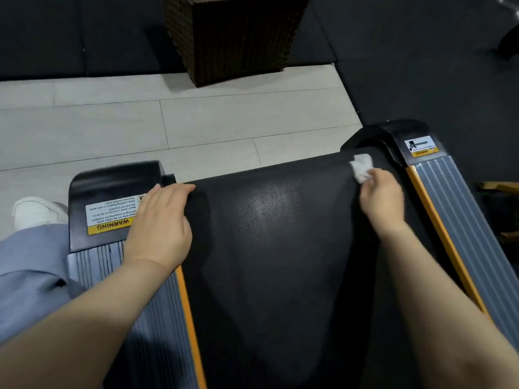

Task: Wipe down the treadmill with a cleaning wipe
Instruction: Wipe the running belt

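Observation:
The treadmill's black belt (269, 248) runs up the middle, flanked by grey ribbed side rails with orange edges. A crumpled white cleaning wipe (361, 166) lies on the belt's far right corner, pinched by my right hand (382, 199). My left hand (161, 223) rests on the left rail next to a yellow warning label (111, 213), with its fingers reaching onto the belt's far left edge.
A dark woven basket (233, 37) stands on the floor beyond the treadmill's end. Pale floorboards (196, 122) border black rubber mats (421, 66). My grey trouser leg (31, 270) and white shoe (36, 213) are left of the treadmill. A wooden item (502, 189) sits at far right.

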`<act>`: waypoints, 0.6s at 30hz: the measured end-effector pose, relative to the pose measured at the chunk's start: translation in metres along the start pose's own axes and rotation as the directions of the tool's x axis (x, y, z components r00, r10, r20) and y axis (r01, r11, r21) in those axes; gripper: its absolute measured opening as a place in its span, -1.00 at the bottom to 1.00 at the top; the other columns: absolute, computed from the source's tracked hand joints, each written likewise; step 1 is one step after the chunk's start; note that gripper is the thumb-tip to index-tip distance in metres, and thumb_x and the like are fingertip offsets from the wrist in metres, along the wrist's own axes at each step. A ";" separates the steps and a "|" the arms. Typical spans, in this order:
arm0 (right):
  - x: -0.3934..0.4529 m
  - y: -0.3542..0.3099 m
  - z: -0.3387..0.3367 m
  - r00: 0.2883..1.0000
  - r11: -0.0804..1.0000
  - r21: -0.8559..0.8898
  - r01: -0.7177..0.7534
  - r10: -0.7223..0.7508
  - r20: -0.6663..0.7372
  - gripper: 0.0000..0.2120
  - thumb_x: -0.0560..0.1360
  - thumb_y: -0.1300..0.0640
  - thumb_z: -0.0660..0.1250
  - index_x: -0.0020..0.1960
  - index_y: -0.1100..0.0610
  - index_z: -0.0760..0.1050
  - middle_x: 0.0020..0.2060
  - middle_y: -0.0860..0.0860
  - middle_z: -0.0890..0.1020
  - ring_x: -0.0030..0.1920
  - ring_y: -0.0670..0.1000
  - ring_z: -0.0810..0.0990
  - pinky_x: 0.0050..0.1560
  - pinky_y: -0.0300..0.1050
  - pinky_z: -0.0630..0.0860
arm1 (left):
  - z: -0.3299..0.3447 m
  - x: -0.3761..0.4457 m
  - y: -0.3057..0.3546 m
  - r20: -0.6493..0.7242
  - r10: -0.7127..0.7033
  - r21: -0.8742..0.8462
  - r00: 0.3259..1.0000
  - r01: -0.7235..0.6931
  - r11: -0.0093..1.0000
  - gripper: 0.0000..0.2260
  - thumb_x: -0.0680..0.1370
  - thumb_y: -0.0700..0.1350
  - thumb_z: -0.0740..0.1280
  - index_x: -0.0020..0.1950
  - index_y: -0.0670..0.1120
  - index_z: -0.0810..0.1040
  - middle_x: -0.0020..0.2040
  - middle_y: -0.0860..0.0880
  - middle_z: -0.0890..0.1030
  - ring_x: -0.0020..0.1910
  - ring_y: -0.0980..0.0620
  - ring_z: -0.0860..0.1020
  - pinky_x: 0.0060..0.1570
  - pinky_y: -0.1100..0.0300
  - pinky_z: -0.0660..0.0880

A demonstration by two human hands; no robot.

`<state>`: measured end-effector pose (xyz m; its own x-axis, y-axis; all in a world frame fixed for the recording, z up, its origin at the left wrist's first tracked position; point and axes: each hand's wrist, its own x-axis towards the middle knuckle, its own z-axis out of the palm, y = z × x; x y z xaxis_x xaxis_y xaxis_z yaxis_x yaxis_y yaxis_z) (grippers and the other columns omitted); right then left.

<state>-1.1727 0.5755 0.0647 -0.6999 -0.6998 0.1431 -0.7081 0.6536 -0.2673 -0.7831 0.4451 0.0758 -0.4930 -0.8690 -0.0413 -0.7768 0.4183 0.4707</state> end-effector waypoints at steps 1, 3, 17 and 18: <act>0.013 0.017 -0.006 0.990 0.990 -0.007 -0.139 0.138 -0.037 -0.69 0.53 0.20 0.17 0.19 0.30 0.51 0.10 0.29 0.58 0.12 0.32 0.54 0.12 0.08 0.45 | 0.001 0.000 0.000 -0.003 0.003 -0.006 1.000 -0.003 1.000 -0.50 0.46 -0.43 0.20 0.39 -0.18 0.45 0.29 -0.18 0.54 0.36 -0.15 0.34 0.48 0.12 0.03; 0.022 0.009 -0.005 0.941 0.945 0.006 -0.327 0.326 -0.088 -0.73 0.59 0.15 0.18 0.16 0.30 0.51 0.11 0.30 0.58 0.13 0.31 0.54 0.09 0.04 0.44 | 0.001 0.001 -0.001 -0.002 0.016 -0.016 1.000 -0.016 1.000 -0.50 0.45 -0.43 0.20 0.38 -0.19 0.45 0.27 -0.18 0.54 0.32 -0.12 0.35 0.49 0.14 0.02; -0.076 -0.191 0.044 0.589 0.624 0.278 0.730 -0.781 0.207 -0.67 0.45 0.13 0.09 0.02 0.19 0.57 -0.17 0.13 0.58 -0.18 0.21 0.56 -0.26 0.00 0.52 | 0.003 0.003 -0.005 -0.001 0.021 0.068 1.000 -0.021 0.997 -0.47 0.49 -0.26 0.11 0.48 -0.20 0.34 0.46 -0.15 0.39 0.51 -0.12 0.27 0.56 -0.07 0.03; -0.058 -0.165 0.042 0.715 0.734 0.226 0.640 -0.677 0.173 -0.67 0.46 0.13 0.08 0.04 0.19 0.57 -0.13 0.15 0.60 -0.12 0.23 0.58 -0.19 0.03 0.55 | 0.002 0.003 -0.004 -0.001 0.022 0.074 1.000 -0.021 0.997 -0.48 0.48 -0.28 0.14 0.47 -0.20 0.35 0.45 -0.16 0.40 0.49 -0.13 0.29 0.55 -0.07 0.05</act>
<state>-1.0110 0.4963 0.0609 -0.0052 -0.9930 0.1182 -0.9469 -0.0331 -0.3198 -0.7822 0.4416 0.0720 -0.5092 -0.8602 -0.0300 -0.7928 0.4552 0.4053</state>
